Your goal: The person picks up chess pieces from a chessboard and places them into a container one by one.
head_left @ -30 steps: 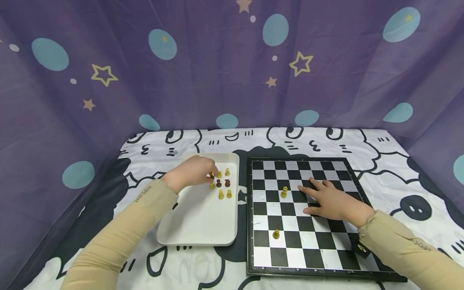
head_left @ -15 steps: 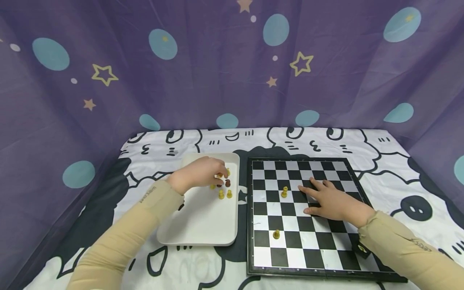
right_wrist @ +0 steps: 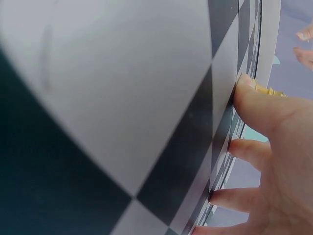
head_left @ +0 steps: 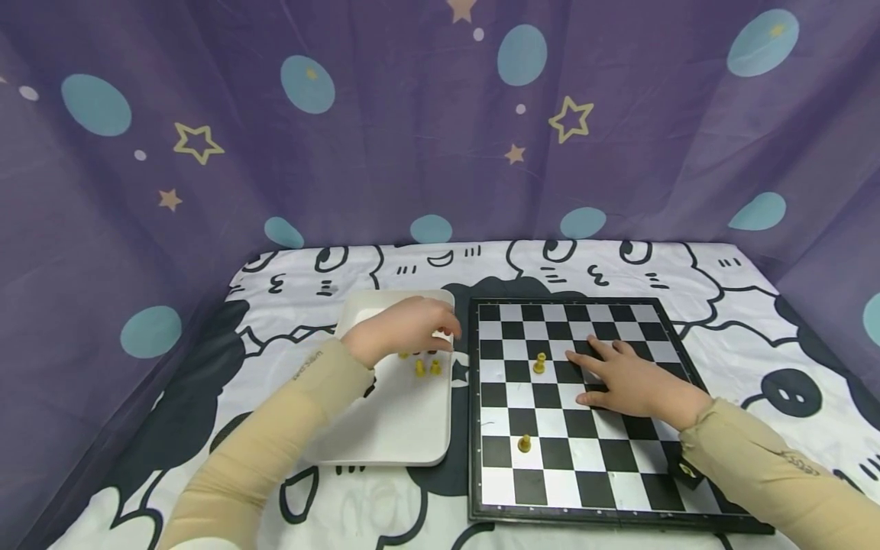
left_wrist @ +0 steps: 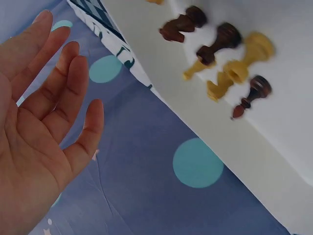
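Observation:
My left hand (head_left: 412,328) hovers over the right side of a white tray (head_left: 385,435), its fingers loosely bent. Nothing shows between those fingers in the left wrist view, where the hand (left_wrist: 44,112) is apart from the chess pieces. Dark brown pieces, including a slim one (left_wrist: 253,94), stand in the tray beside yellow ones (left_wrist: 257,47). Two yellow chess pieces (head_left: 428,367) show below the hand in the head view; others are hidden behind it. My right hand (head_left: 629,382) rests on the chessboard (head_left: 560,485) with fingers spread, the fingertips touching its squares.
On the board stand a taller yellow chess piece (head_left: 539,363), left of my right hand, and a yellow pawn (head_left: 525,444) nearer the front. A patterned white cloth (head_left: 385,504) lies under tray and board. A purple curtain (head_left: 412,153) hangs behind.
My left hand has moved right across the tray, from the dark and yellow pieces towards the tray's right rim. The right hand has stayed in place on the board.

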`<state>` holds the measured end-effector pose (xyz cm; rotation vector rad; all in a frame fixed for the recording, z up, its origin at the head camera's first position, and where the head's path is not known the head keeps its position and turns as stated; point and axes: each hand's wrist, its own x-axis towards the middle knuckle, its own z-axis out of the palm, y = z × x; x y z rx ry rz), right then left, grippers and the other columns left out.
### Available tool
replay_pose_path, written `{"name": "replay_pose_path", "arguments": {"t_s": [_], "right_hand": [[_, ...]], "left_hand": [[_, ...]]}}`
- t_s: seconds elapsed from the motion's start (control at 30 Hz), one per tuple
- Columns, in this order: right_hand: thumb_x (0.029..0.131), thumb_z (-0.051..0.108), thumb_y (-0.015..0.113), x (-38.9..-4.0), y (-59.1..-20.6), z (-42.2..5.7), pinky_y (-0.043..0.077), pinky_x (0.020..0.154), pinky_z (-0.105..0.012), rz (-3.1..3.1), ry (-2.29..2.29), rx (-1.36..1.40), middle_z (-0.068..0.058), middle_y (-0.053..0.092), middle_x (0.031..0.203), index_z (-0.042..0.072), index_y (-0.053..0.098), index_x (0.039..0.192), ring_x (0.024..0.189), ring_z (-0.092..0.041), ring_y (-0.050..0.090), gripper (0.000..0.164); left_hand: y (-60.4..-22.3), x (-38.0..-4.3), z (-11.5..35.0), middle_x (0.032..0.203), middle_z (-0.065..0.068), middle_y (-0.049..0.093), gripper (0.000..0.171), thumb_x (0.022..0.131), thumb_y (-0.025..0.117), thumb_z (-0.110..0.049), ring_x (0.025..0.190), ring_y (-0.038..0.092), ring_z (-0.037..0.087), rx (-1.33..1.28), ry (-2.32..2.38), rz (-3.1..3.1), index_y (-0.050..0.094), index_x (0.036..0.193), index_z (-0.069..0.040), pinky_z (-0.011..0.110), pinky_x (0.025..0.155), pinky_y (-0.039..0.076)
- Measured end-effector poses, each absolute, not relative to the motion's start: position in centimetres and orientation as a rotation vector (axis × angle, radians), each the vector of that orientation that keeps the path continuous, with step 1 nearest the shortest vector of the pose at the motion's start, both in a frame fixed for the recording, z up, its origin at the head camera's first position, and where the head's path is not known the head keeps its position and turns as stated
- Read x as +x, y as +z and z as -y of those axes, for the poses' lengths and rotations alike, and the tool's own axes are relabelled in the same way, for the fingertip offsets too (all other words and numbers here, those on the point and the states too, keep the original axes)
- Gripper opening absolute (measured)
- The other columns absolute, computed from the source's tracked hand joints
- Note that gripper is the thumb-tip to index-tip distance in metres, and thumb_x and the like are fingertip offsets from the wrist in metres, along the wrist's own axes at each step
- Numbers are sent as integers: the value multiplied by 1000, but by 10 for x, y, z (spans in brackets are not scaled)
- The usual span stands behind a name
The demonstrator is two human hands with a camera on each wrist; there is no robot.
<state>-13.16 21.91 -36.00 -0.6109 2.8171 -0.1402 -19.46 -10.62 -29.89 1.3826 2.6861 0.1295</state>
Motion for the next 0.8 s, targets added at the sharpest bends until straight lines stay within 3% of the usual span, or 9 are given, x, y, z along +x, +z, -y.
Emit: {"name": "replay_pose_path", "arguments": {"t_s": [0.37, 0.8], "right_hand": [[82, 61, 57, -132, -359, -221, 39, 89, -68, -2818, -145, -607, -31, 31, 146, 19, 45, 142, 125, -61, 30, 75], [82, 63, 57, -132, -361, -219, 37, 91, -68, -2819, -143, -599, -31, 32, 146, 19, 46, 141, 126, -60, 30, 75]], "left_hand": [[-295, -197, 74, 87, 1, 62, 18, 84, 72, -23, 72, 53, 12, 1456, 153, -2635, 72, 97, -11, 26, 68, 46], [-297, -200, 38, 98, 1, 65, 24, 85, 71, -24, 89, 59, 14, 1417, 147, -2575, 71, 105, -11, 28, 79, 48]]}}
